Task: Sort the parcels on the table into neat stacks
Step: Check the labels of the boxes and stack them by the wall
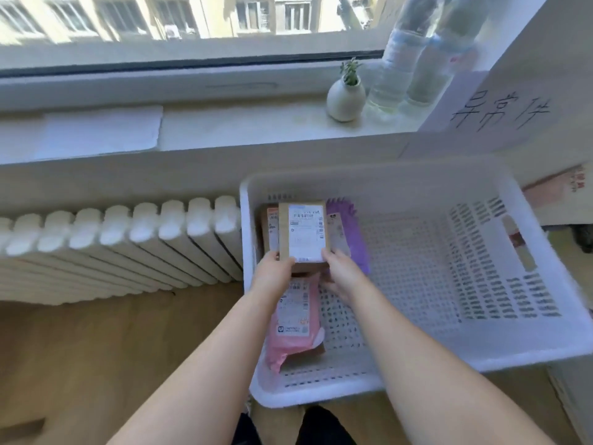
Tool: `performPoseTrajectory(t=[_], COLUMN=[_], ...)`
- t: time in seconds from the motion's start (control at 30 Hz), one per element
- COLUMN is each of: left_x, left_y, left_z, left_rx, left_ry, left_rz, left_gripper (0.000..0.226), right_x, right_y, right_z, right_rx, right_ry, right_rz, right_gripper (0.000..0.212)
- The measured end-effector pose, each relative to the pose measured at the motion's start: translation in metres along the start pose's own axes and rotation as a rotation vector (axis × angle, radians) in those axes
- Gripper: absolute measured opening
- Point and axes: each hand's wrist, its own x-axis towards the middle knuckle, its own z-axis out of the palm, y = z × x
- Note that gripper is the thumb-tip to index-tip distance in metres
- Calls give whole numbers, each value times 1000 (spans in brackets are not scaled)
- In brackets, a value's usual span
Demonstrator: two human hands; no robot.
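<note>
Cardboard box [305, 232] at 10 o'clock in basket [417, 175] | left hand [272, 273] and right hand [341, 276] pinch its near corners | seemingly half atop purple mailer [357, 248] | risk: uneven footing tips it onto pink mailer [293, 322] at 7 o'clock

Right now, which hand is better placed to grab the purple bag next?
Probably the right hand: it sits beside the purple bag; the left hand is across the box both hold.
</note>
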Motion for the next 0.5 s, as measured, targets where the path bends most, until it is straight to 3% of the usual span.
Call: performPoseTrajectory(t=[0.1,0.2,0.5], left_x=[3,1,-14], left_y=[-4,-4,2], left_z=[6,10,9], left_rx=[19,21,-8], left_ry=[84,168,222], left_rz=[18,45,44], left_gripper=[42,44,43], right_x=[14,26,10], right_y=[-12,-23,-36], right_z=[4,11,15], right_rx=[-67,-89,-172], right_ry=[-48,-88,-121], right_rz=[-31,-62,-68], right_gripper=[33,45,53])
